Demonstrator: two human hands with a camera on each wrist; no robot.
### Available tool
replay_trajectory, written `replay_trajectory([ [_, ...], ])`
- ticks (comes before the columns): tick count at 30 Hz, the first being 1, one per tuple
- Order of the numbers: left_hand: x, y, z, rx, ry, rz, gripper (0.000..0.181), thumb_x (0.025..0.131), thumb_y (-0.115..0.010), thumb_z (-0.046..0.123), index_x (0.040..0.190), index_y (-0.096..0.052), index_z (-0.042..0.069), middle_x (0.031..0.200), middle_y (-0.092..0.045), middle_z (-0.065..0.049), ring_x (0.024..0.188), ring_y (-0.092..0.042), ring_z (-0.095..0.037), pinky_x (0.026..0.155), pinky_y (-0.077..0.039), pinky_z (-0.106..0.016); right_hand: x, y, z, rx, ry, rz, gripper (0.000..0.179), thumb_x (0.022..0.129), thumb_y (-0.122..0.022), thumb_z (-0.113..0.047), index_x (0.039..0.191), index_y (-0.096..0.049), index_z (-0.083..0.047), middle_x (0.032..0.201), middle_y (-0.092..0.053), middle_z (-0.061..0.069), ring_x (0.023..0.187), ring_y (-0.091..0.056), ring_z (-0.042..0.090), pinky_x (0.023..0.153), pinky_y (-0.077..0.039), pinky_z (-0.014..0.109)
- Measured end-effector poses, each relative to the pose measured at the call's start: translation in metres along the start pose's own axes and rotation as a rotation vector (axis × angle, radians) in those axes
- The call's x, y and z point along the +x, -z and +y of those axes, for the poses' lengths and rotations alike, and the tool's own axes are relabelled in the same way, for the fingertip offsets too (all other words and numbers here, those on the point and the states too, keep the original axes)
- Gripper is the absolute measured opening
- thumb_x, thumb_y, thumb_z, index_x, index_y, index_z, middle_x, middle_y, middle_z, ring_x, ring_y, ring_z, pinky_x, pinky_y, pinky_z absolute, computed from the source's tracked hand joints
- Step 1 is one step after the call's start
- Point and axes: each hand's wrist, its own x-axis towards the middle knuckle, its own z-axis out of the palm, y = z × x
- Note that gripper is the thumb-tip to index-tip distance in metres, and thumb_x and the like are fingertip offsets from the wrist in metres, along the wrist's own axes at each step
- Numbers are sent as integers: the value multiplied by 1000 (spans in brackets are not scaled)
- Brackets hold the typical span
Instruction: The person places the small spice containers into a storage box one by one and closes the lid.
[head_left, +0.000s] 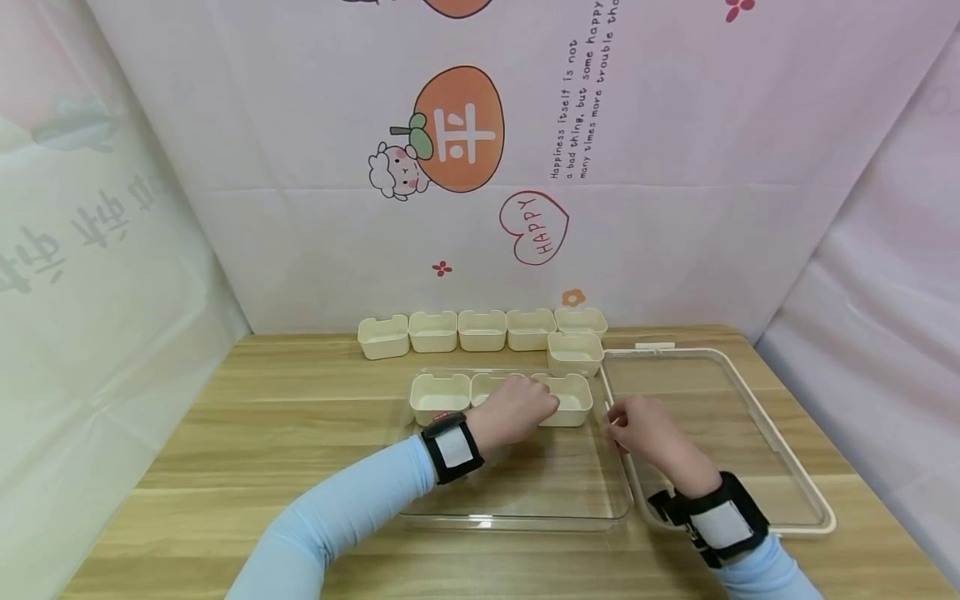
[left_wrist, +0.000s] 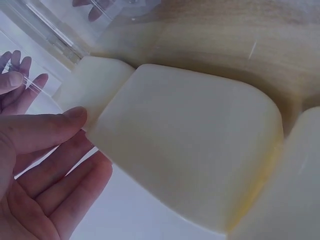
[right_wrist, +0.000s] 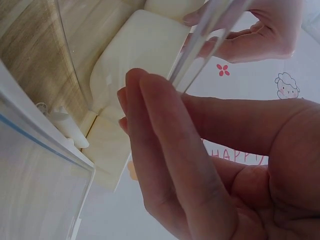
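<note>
A clear plastic box (head_left: 517,523) lies on the table with three cream bins in a row along its far side. My left hand (head_left: 513,410) reaches over the box and pinches the rim of the rightmost cream bin (head_left: 572,402). Seen from the left wrist, the thumb lies outside that bin (left_wrist: 102,82) and the fingers are behind its rim, beside the middle bin (left_wrist: 185,140). My right hand (head_left: 651,433) pinches the clear box's right rim. In the right wrist view that rim (right_wrist: 192,60) runs down between thumb and fingers (right_wrist: 165,130).
Behind the box stands a row of cream bins (head_left: 482,331), with another bin (head_left: 575,353) in front of its right end. A white-framed clear lid (head_left: 780,442) lies to the right, beside the box. A printed cloth (head_left: 330,250) hangs behind the table.
</note>
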Motion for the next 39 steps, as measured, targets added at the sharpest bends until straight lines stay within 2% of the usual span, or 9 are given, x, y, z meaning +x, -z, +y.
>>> replay_trajectory([
  [8,-4,7,-3,-22,-2,18,20,81,-61,1,75,-64,20,69,-60,6,56,-44,-5,46,-39,-23,-1,1,-1,-10,0,0,15,84,-63,-5,92,-66,8,70,-69,9,54,-62,14,55,-49,27],
  [14,-5,16,-9,-120,65,41,22,80,-58,-5,81,-63,17,71,-60,5,59,-49,-6,46,-37,-21,-1,0,-1,-18,-5,-6,16,84,-63,-5,93,-66,8,71,-69,9,55,-63,13,56,-49,27],
  [20,1,19,-17,-79,128,118,22,83,-55,-3,85,-65,17,75,-63,3,63,-57,-8,45,-43,-24,0,-1,-1,-16,2,-6,16,84,-64,-5,93,-66,8,72,-69,9,55,-64,14,57,-50,28],
  [24,6,18,-21,-77,143,146,23,88,-52,-1,90,-68,16,79,-64,3,65,-58,-8,46,-43,-22,1,-2,0,-6,3,2,16,84,-63,-5,93,-65,9,70,-69,9,54,-63,13,56,-50,27],
  [31,15,18,-24,-125,162,110,23,87,-54,-1,99,-67,13,82,-61,-1,67,-54,-10,47,-43,-21,1,-2,1,5,-4,-3,14,84,-63,-5,91,-66,7,68,-68,8,54,-61,11,55,-48,26],
  [39,31,19,-29,-132,179,66,25,85,-56,-2,102,-67,13,90,-63,-2,80,-57,-13,57,-46,-21,0,-2,2,21,-12,-5,12,84,-63,-5,90,-66,6,66,-67,7,53,-60,11,54,-47,26],
])
